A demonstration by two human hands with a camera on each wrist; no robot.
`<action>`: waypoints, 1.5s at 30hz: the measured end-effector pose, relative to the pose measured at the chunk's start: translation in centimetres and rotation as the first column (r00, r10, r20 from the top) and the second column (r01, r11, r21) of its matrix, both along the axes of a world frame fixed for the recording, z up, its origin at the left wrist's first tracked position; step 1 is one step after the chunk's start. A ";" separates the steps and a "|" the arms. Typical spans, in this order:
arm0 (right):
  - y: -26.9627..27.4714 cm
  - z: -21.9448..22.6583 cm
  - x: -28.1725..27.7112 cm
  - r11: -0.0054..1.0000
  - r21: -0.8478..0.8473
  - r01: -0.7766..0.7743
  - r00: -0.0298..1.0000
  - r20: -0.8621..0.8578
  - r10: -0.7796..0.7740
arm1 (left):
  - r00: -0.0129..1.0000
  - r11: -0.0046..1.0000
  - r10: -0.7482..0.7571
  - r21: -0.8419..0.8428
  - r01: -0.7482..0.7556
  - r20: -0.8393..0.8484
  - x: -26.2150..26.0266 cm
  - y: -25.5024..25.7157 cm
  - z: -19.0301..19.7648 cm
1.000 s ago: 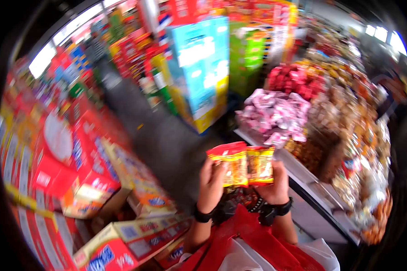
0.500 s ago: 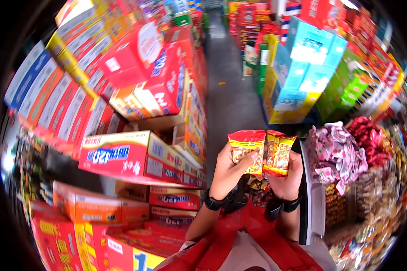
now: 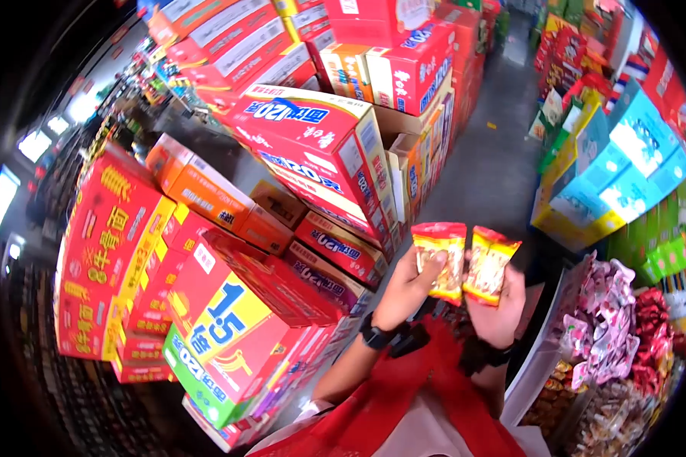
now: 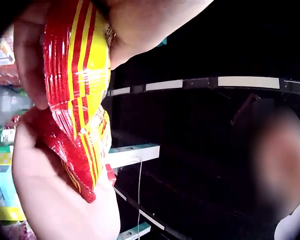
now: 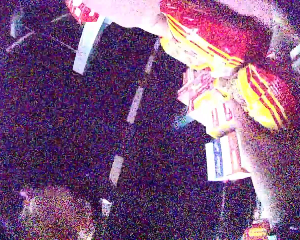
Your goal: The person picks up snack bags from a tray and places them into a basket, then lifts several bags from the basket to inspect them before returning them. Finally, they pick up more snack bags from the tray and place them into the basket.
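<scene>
In the head view my left hand (image 3: 405, 291) pinches a red and yellow snack packet (image 3: 440, 263), its thumb lying across the front. To the right, my right hand (image 3: 499, 314) holds a similar snack packet (image 3: 491, 265) from its lower right side. The two packets stand side by side in front of my chest, a narrow gap between them. The left wrist view catches the striped red and yellow side of one packet (image 4: 77, 60) above the other. Grain blurs the right wrist view, where both packets show at the upper right.
Stacked red noodle cartons (image 3: 309, 141) fill the left, with a red and green carton (image 3: 229, 335) nearer. An aisle floor (image 3: 472, 171) runs ahead. Blue and yellow boxes (image 3: 625, 167) stand right, beyond a bin edge (image 3: 545, 346) with pink-wrapped sweets (image 3: 602, 324).
The head view has swung left, so the cartons take up more of it and the sweets bin sits further right. Both hands keep their packets, and the gap between these has widened.
</scene>
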State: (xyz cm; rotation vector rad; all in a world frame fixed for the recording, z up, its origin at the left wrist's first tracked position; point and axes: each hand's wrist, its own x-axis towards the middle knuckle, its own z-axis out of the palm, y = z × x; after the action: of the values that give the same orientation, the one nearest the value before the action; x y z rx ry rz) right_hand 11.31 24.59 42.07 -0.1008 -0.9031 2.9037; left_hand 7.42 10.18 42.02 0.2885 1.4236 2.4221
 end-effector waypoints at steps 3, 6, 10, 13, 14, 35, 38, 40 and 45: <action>-0.7 0.0 2.0 0.996 -0.039 -0.075 0.997 -0.027 0.074 | 0.995 0.994 0.074 -0.081 -0.079 -0.063 2.9 -1.3 0.3; -1.6 0.9 4.1 0.996 -0.024 -0.085 0.996 -0.037 0.084 | 0.996 0.996 0.077 -0.037 -0.078 -0.039 5.8 -1.8 1.5; -2.1 1.1 6.8 0.997 0.030 -0.072 0.997 -0.015 0.072 | 0.997 0.997 0.072 -0.034 -0.073 -0.039 8.5 -2.5 0.9; -3.4 3.1 8.6 0.994 -0.081 -0.074 0.997 0.002 0.074 | 0.993 0.985 0.097 -0.136 -0.106 -0.067 10.1 -3.2 2.0; -3.9 3.2 9.0 0.991 -0.120 -0.056 0.997 0.046 0.062 | 0.994 0.985 0.087 -0.141 -0.095 -0.066 10.5 -3.7 2.3; -11.5 2.0 15.5 0.810 -0.078 0.581 0.811 0.144 -0.568 | 0.719 0.725 -0.687 0.041 0.687 0.108 7.8 -4.1 -0.4; -12.3 1.8 16.6 0.761 0.007 0.649 0.752 0.152 -0.642 | 0.494 0.576 -0.817 0.474 0.666 0.298 8.7 -4.5 -1.8; -12.8 2.7 17.1 0.657 0.086 0.749 0.629 0.220 -0.746 | 0.516 0.620 -0.782 0.340 0.707 0.350 9.2 -4.9 -2.5; -13.3 2.0 18.7 0.479 0.312 0.820 0.479 0.084 -0.874 | 0.497 0.612 -0.784 0.329 0.719 0.373 9.5 -4.9 -0.3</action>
State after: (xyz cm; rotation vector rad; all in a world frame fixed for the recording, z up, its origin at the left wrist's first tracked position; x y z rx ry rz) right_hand 29.99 11.29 44.11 -0.6833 -0.8561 1.8247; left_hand 16.92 5.26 41.76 0.2367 0.6681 1.6523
